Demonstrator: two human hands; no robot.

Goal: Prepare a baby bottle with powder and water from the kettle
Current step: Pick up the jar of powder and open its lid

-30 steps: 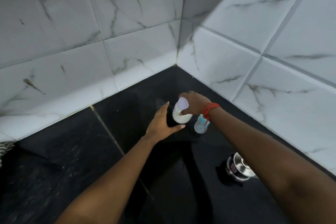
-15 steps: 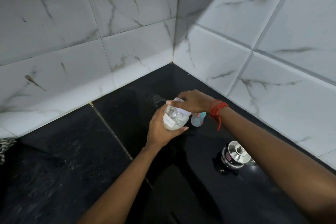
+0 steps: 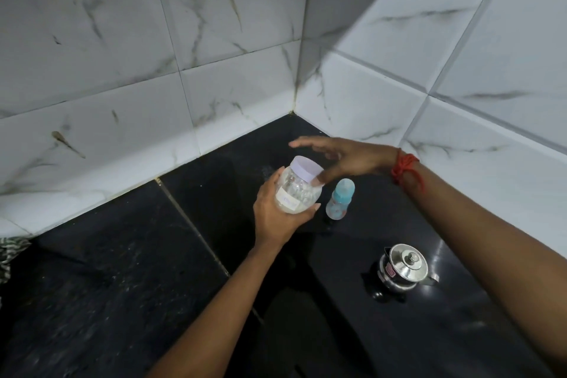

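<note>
My left hand (image 3: 274, 213) grips a clear powder jar (image 3: 297, 192) with a pale lilac lid and a white label, held tilted above the black counter (image 3: 122, 285). White powder fills its lower part. My right hand (image 3: 343, 158) hovers just right of the lid with fingers spread, its thumb close to the lid's edge, holding nothing. A small baby bottle (image 3: 339, 198) with a light blue cap stands on the counter right beside the jar. A steel kettle (image 3: 403, 268) with a knobbed lid sits nearer to me on the right.
The counter runs into a corner of white marble-patterned wall tiles (image 3: 214, 55) behind and to the right. A patterned cloth (image 3: 9, 255) shows at the left edge. A red thread band (image 3: 405, 167) circles my right wrist.
The jar has been lifted off the counter into my left hand. My right hand, which held the lid, has let go and opened beside it.
</note>
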